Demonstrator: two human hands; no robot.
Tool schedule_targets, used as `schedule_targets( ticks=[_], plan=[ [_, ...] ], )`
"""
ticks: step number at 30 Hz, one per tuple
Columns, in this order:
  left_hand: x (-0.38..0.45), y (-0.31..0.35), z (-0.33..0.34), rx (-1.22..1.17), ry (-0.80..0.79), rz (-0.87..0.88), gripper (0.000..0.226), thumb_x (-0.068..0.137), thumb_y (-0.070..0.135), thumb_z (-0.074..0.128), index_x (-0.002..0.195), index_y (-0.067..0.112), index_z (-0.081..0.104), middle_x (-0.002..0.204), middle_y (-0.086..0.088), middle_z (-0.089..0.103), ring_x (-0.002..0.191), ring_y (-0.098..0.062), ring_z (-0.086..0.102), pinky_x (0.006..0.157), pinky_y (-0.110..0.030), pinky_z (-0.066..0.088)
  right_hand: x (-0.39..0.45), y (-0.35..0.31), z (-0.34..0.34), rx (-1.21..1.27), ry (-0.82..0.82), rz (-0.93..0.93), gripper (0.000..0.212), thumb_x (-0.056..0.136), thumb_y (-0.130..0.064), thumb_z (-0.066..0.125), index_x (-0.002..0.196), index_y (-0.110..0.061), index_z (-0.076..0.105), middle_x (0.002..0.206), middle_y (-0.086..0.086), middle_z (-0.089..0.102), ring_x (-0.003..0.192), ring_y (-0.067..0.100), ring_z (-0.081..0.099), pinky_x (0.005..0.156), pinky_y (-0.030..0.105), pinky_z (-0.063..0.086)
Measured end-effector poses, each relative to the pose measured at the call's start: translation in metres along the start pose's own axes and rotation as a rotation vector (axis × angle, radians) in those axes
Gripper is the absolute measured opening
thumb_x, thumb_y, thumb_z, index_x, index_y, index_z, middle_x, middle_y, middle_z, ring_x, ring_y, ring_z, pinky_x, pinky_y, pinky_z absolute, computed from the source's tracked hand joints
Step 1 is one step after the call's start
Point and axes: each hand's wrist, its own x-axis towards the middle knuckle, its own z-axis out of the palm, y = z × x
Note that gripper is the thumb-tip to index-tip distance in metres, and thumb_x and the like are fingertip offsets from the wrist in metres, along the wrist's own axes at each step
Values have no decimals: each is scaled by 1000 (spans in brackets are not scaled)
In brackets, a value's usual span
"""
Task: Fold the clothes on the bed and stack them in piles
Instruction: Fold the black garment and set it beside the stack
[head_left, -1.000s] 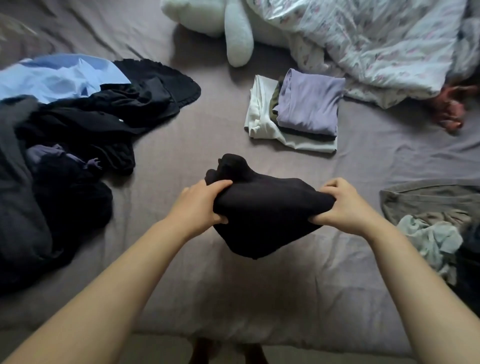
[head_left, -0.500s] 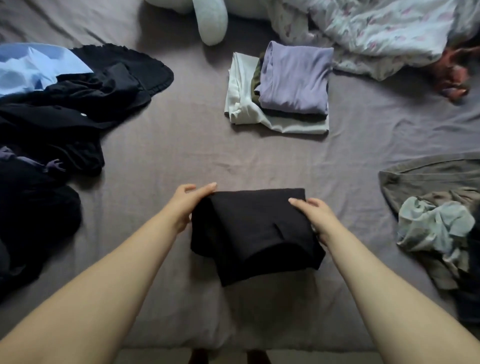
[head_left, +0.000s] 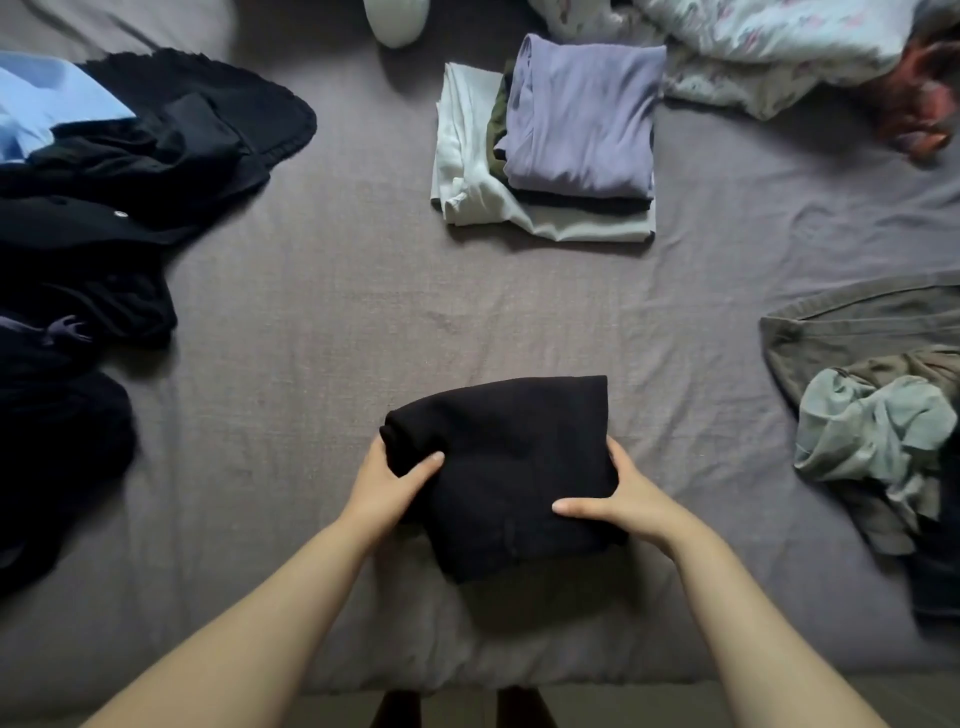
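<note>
We grip the folded black garment at its two sides, left hand and right hand with thumbs on top, near the front edge of the bed; it looks soft, light and floppy, so we should support it from underneath.

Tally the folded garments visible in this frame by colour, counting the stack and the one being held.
Black: 2, the folded black garment gripped by the left hand and right hand, and a black layer in the stack
Lavender: 1
Olive: 1
Pale white-green: 1
Total: 5
</note>
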Motion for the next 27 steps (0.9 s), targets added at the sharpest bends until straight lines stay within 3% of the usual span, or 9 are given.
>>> schedule_targets(
  ticks=[1, 3, 6, 9, 15, 19, 21, 23, 27],
  plan=[
    [-2, 2, 2, -62, -7, -37, 55, 82, 35, 73, 129, 26, 47, 130, 2, 57, 122, -18, 53, 102, -35, 44, -1, 0, 2, 12, 7, 4, 119, 52, -38, 92, 148, -35, 22, 138, -13, 45, 120, 9, 50, 103, 28, 41],
    [-7, 7, 7, -204, -18, -135, 36, 88, 38, 65, 120, 26, 55, 119, 3, 63, 112, -18, 59, 94, -33, 47, -4, 0, 8, 55, 107, -5, 103, 59, -30, 91, 144, -31, 32, 135, -11, 51, 115, 9, 54, 101, 29, 44],
    [-14, 22, 17, -401, 2, -242, 31, 84, 48, 66, 106, 27, 60, 109, 3, 66, 103, -20, 62, 91, -37, 50, -11, -2, 13, 224, 352, -5, 85, 63, -27, 89, 135, -28, 43, 121, -2, 60, 103, 12, 61, 91, 29, 51],
    [-9, 54, 33, -397, 23, -208, 31, 84, 51, 63, 101, 26, 59, 100, 4, 66, 94, -18, 63, 84, -36, 52, -19, -9, -3, 419, 514, -94, 72, 71, -19, 84, 132, -25, 46, 107, -1, 63, 91, 6, 62, 74, 19, 49],
    [24, 148, 110, -420, -151, -10, 27, 86, 19, 69, 111, 23, 62, 112, -2, 69, 100, -21, 66, 71, -30, 54, 1, -31, -102, 458, 584, -302, 71, 74, -1, 78, 130, -28, 45, 130, 11, 56, 110, 17, 60, 102, 37, 47],
    [39, 194, 189, -666, -186, -46, 40, 88, 13, 64, 127, 18, 55, 119, -2, 67, 98, -17, 65, 68, -27, 55, 24, -77, -197, 432, 797, -423, 67, 80, 2, 70, 136, -18, 39, 129, 11, 48, 98, 7, 57, 77, 8, 47],
    [39, 207, 232, -750, -195, -42, 42, 89, 13, 65, 128, 21, 53, 118, 3, 66, 94, -9, 65, 60, -21, 54, 41, -109, -247, 454, 811, -490, 67, 82, 0, 67, 137, -21, 36, 130, 11, 47, 104, 13, 55, 73, 11, 47],
    [42, 211, 275, -747, -137, -30, 41, 88, 14, 66, 127, 18, 52, 110, 9, 65, 93, -5, 63, 65, -18, 50, 66, -142, -286, 433, 796, -566, 66, 82, 0, 65, 137, -22, 36, 125, 8, 48, 107, 16, 55, 78, 17, 48],
    [67, 229, 352, -826, -28, -105, 31, 87, 13, 68, 116, 15, 59, 98, 6, 66, 80, -7, 61, 59, -15, 45, 120, -203, -334, 361, 685, -646, 58, 85, 3, 62, 133, -20, 41, 112, 3, 54, 106, 17, 57, 89, 27, 51]
  ],
)
